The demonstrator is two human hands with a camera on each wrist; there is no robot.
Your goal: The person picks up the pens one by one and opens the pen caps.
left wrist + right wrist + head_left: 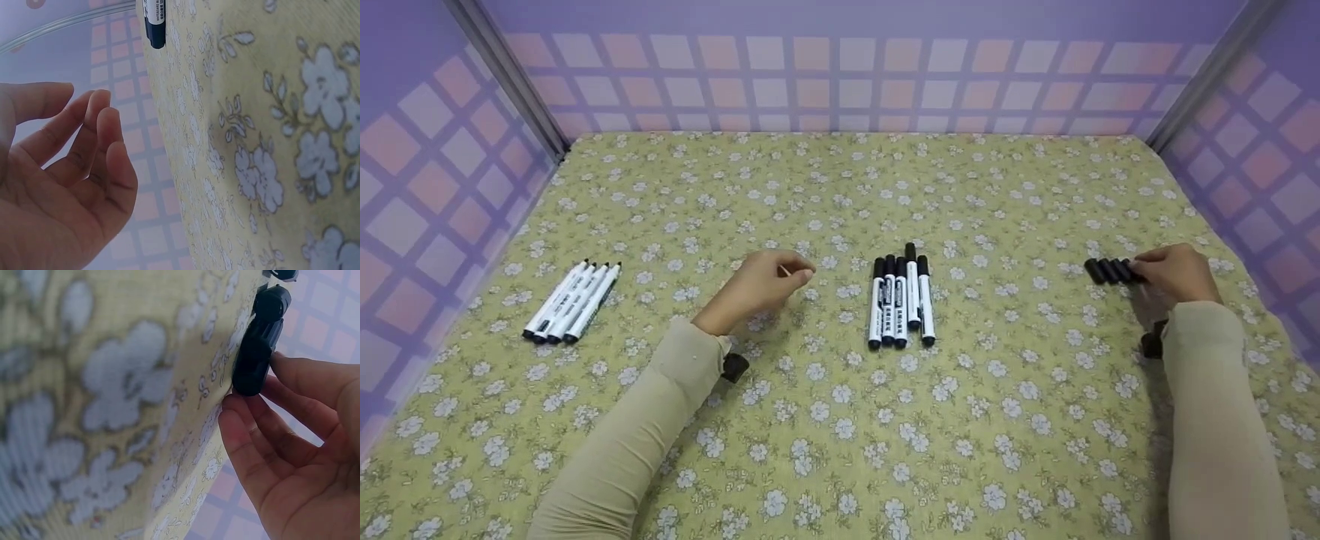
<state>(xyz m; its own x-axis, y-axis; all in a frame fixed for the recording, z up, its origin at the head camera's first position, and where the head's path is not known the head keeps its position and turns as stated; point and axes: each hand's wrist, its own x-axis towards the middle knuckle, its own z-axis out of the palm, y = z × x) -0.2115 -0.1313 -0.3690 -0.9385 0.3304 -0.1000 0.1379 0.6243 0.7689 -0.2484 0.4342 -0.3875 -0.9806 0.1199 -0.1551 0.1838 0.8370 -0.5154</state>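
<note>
My right hand (1179, 271) is at the right end of a short row of black marker caps (1099, 271) lying side by side on the cloth. In the right wrist view, thumb and fingers pinch the nearest black cap (254, 368) from both sides. My left hand (761, 285) holds nothing and hovers with loosely bent fingers, thumb apart from the fingertips in the left wrist view. To its right lie several capped whiteboard markers (877, 311), white with black caps, one set farther back. At the left is a slanted group of uncapped markers (574, 304), black tips showing.
A yellow floral cloth (840, 450) covers the table. Purple walls with pink and white squares (810, 82) stand at the back and both sides, with grey posts (510, 75) at the corners.
</note>
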